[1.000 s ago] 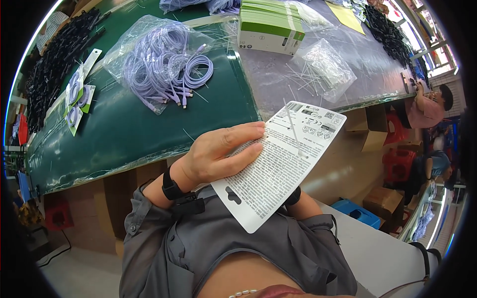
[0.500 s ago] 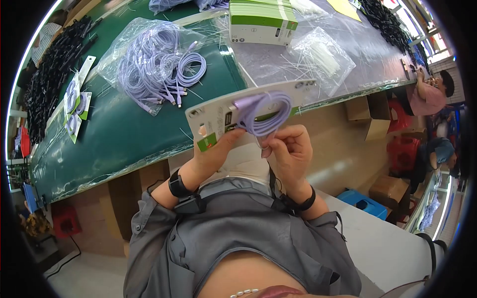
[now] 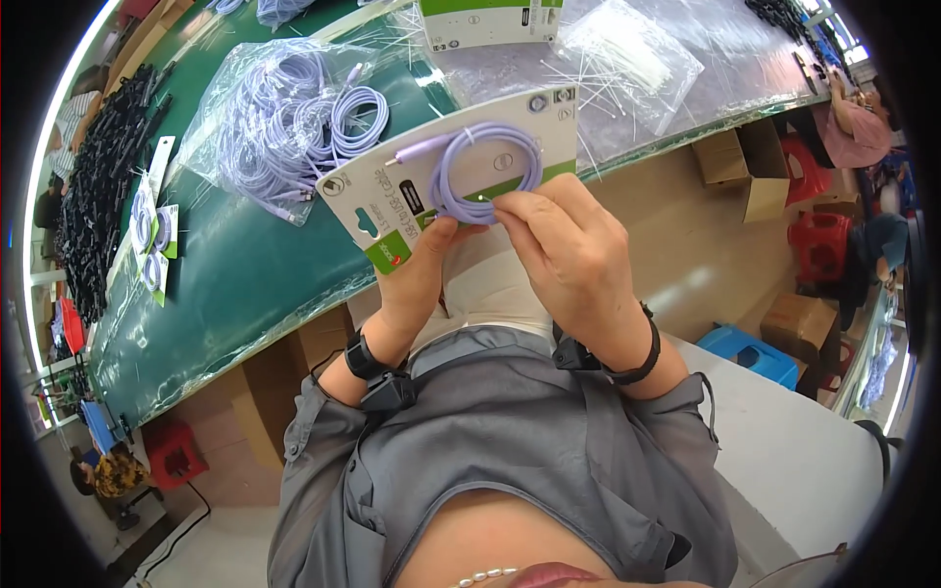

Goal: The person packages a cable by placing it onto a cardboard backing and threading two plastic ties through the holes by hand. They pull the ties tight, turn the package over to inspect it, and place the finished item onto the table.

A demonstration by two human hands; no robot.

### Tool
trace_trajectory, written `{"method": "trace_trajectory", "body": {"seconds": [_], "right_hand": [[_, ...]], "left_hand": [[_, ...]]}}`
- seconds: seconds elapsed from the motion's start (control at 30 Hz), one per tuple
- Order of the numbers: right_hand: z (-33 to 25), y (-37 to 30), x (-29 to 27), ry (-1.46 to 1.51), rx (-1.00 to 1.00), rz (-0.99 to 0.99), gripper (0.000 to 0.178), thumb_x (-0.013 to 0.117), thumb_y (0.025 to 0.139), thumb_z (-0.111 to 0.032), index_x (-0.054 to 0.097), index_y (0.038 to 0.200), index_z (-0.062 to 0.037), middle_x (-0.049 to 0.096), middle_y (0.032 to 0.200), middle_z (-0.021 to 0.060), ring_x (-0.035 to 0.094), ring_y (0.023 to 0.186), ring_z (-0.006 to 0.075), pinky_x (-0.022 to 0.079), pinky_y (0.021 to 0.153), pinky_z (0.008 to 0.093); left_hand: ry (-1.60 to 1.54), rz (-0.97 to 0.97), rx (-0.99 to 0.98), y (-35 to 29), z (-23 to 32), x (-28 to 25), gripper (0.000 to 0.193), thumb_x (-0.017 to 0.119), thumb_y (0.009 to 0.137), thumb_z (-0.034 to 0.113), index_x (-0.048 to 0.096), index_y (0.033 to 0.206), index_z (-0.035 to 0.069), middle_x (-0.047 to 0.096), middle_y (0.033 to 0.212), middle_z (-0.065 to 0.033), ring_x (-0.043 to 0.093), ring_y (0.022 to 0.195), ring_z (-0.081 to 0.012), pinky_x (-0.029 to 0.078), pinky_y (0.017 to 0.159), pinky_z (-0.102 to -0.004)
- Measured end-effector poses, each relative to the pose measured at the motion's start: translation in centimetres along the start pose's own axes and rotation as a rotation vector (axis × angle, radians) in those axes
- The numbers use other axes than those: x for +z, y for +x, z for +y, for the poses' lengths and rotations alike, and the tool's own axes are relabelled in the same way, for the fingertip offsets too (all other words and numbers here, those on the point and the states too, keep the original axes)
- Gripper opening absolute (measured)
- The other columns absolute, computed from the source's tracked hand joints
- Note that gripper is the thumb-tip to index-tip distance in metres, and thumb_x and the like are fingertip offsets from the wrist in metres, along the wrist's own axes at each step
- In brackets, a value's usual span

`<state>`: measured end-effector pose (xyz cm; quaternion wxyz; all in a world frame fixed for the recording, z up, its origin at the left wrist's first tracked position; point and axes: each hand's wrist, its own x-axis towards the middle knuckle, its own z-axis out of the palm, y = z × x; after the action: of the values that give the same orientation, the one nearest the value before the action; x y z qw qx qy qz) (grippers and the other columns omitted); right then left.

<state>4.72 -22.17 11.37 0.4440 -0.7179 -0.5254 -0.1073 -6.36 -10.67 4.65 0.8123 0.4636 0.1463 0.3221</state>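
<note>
My left hand [image 3: 412, 289] grips the lower edge of a white and green packaging card [image 3: 365, 186], thumb on its front. Against the card's face lies a coiled purple USB cable [image 3: 534, 157], its plug pointing left. A white zip tie [image 3: 469, 134] wraps the coil's top. My right hand [image 3: 585, 260] is closed in a pinch at the coil's lower right. A small white tie tip shows beside its fingertips; the rest of what it pinches is hidden.
Beyond the card, a clear bag of purple cables [image 3: 265, 127] lies on the green table mat [image 3: 245, 294]. A stack of cards [image 3: 490, 24] and a bag of white zip ties [image 3: 627, 59] are further back. Finished cards [image 3: 152, 235] and black cables [image 3: 98, 186] lie left.
The card has tilted so its face shows more fully. My right hand has moved up from below the coil to its lower right edge, still pinching.
</note>
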Motion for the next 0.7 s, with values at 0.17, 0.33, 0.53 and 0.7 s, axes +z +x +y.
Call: {"method": "trace_trajectory", "body": {"seconds": [0.17,0.33,0.53,0.7], "right_hand": [[0.3,0.0,0.2,-0.005,0.028,-0.041,0.017,0.071,0.073,0.002,0.067,0.088,-0.0036,0.056,0.075,0.0071,0.056,0.060,0.0214,0.045,0.054,0.0323],[0.2,-0.1,0.4,0.003,0.053,-0.040,0.016,0.071,0.073,0.002,0.066,0.087,-0.0031,0.056,0.074,0.0073,0.056,0.059,0.0217,0.045,0.053,0.0330],[0.2,-0.2,0.6,0.031,0.051,-0.019,0.015,0.070,0.074,0.003,0.066,0.086,-0.0027,0.056,0.075,0.0081,0.056,0.059,0.0224,0.045,0.053,0.0332],[0.0,-0.4,0.1,0.035,0.063,-0.076,0.016,0.068,0.075,0.004,0.066,0.088,-0.0026,0.059,0.078,0.0096,0.059,0.063,0.0242,0.047,0.055,0.0330]], "left_hand": [[-0.018,0.004,0.012,0.4,-0.1,-0.2,0.043,0.058,0.090,0.003,0.041,0.130,0.001,0.056,0.118,-0.0138,0.060,0.103,-0.0250,0.056,0.086,-0.0431],[0.024,0.002,0.051,-0.1,0.3,0.1,0.040,0.059,0.090,0.002,0.045,0.127,0.000,0.058,0.115,-0.0122,0.061,0.101,-0.0245,0.055,0.085,-0.0396],[0.376,-0.034,0.247,-0.6,-0.4,-1.3,0.033,0.062,0.087,0.000,0.052,0.118,-0.002,0.062,0.107,-0.0111,0.063,0.097,-0.0243,0.054,0.082,-0.0341],[0.648,-0.208,0.542,0.3,0.6,-1.5,0.029,0.065,0.082,-0.003,0.057,0.110,-0.004,0.063,0.105,-0.0172,0.065,0.094,-0.0283,0.055,0.077,-0.0333]]}}
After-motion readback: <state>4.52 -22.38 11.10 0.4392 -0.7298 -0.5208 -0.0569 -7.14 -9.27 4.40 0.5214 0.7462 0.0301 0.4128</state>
